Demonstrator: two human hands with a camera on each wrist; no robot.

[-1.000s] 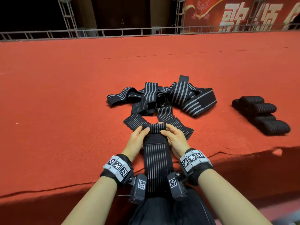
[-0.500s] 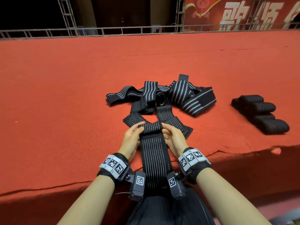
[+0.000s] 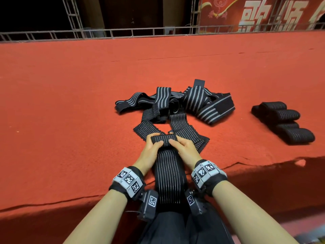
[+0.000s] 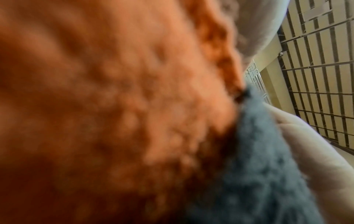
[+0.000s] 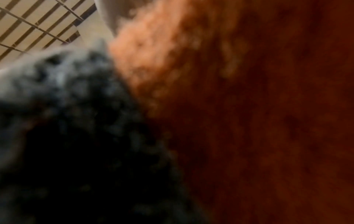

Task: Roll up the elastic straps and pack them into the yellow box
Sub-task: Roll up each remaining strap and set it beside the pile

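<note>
A black elastic strap (image 3: 168,176) with thin grey stripes runs from the carpet edge toward me and hangs over it. Its far end is a small roll (image 3: 164,138). My left hand (image 3: 152,147) grips the roll's left end with thumb on top. My right hand (image 3: 181,147) grips its right end the same way. Behind the roll lies a tangled pile of loose straps (image 3: 177,105). Both wrist views are blurred; dark strap fabric (image 4: 268,174) (image 5: 67,121) lies against red carpet. No yellow box is in view.
Several finished strap rolls (image 3: 284,122) lie in a row at the right on the red carpet (image 3: 70,103). The carpet's front edge (image 3: 52,202) drops off close to me. A metal truss rail (image 3: 123,31) runs along the far side.
Both hands have turned the strap's end over toward me, so the roll has grown thicker and shifted slightly nearer. The loose pile and the finished rolls have not moved.
</note>
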